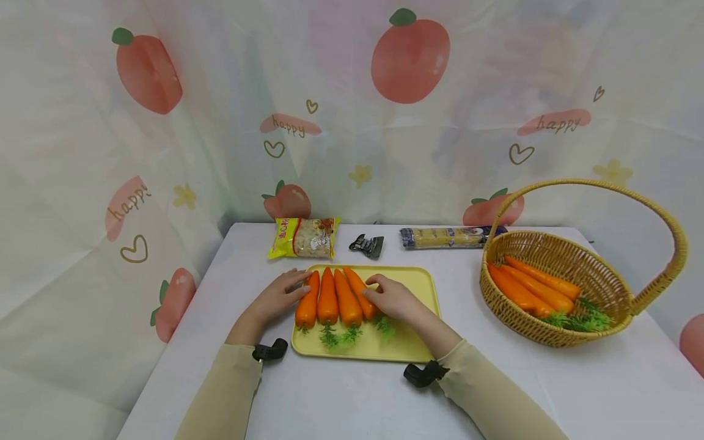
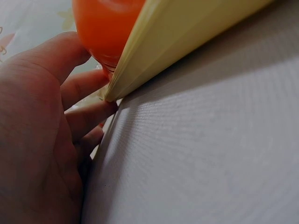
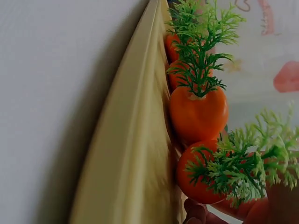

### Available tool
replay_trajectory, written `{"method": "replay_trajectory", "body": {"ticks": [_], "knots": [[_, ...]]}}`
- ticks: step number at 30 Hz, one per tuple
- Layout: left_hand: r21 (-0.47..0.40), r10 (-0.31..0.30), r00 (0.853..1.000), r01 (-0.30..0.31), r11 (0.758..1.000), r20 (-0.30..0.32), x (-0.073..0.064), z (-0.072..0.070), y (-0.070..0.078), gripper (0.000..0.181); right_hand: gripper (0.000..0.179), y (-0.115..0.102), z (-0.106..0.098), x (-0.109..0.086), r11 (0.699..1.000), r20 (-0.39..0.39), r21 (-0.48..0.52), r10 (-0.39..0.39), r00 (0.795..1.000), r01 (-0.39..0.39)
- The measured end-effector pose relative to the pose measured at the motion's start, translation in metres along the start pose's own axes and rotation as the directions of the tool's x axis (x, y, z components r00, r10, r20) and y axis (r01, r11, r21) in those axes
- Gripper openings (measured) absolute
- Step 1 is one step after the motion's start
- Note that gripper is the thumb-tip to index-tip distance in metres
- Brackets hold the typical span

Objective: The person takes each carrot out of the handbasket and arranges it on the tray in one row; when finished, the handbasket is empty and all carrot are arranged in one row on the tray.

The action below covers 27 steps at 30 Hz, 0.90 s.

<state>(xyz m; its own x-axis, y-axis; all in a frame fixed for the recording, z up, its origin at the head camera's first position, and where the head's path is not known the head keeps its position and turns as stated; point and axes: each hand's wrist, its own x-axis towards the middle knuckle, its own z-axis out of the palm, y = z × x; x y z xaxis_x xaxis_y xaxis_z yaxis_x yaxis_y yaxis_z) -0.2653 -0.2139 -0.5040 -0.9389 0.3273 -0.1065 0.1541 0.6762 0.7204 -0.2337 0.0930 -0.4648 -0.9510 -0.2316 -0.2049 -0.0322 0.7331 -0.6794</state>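
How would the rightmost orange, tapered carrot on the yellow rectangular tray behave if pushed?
Rounded and tapered, this orange carrot would probably roll in a curve. Its shiny skin may feel slippery. Its thin, feathery green leaves would likely bend.

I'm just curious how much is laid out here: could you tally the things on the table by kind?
Tray: 1
Basket: 1
Packets: 3
Carrots: 7 showing, 4 on the tray and 3 in the basket
Total: 12 showing
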Motion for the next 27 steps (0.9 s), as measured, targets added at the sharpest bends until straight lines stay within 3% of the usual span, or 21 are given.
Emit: {"method": "replay_trajectory", "body": {"ticks": [13, 21, 27], "knots": [[0.003, -0.005, 1.000, 0.005, 1.000, 0.000, -0.001, 0.000, 0.001, 0.058, 0.046, 0.010, -0.019, -0.003, 1.000, 0.011, -0.011, -0.005, 1.000, 0.005], [0.001, -0.006, 1.000, 0.006, 1.000, -0.002, 0.000, 0.000, -0.003, 0.058, 0.040, 0.008, -0.015, -0.004, 0.998, 0.069, 0.027, -0.062, 0.996, 0.061], [0.000, -0.005, 1.000, 0.005, 1.000, -0.003, 0.001, 0.001, -0.002, 0.058, 0.038, 0.006, -0.012, -0.005, 0.998, 0.079, 0.023, -0.052, 0.995, 0.050]]}}
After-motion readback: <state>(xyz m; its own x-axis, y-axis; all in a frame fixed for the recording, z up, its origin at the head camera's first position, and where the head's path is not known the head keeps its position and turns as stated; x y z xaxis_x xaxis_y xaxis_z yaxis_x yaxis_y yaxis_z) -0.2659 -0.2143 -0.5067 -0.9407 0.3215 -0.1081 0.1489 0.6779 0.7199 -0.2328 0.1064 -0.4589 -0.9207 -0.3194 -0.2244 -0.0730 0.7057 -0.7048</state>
